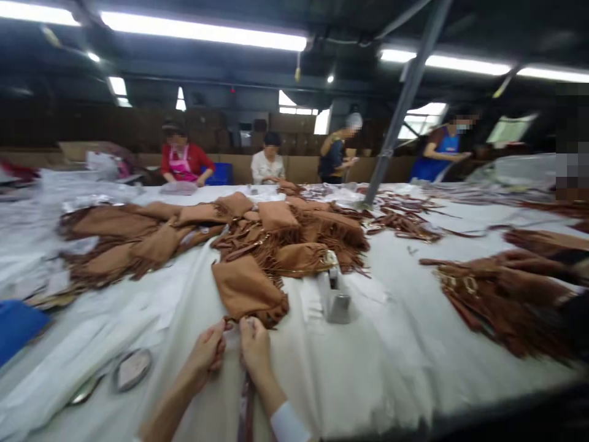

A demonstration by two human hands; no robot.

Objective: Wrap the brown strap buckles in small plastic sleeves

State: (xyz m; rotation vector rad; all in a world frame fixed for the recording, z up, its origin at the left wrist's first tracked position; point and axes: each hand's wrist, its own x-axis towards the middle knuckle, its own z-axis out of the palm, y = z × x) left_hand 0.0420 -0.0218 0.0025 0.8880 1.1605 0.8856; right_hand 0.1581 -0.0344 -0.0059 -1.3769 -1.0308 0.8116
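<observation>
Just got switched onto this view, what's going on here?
A person's left hand and right hand are at the near edge of a brown fringed bag lying on the white-covered table. Both hands' fingers look pinched, but blur hides exactly what they grip. A brown strap runs down between the forearms. More brown bags are heaped just beyond, and several people are at the table's far side.

Tube lights point(202, 31) glare beneath a dark ceiling point(350, 18); windows point(427, 116) glow behind; 1 grey post point(410, 92) slants upward.
</observation>
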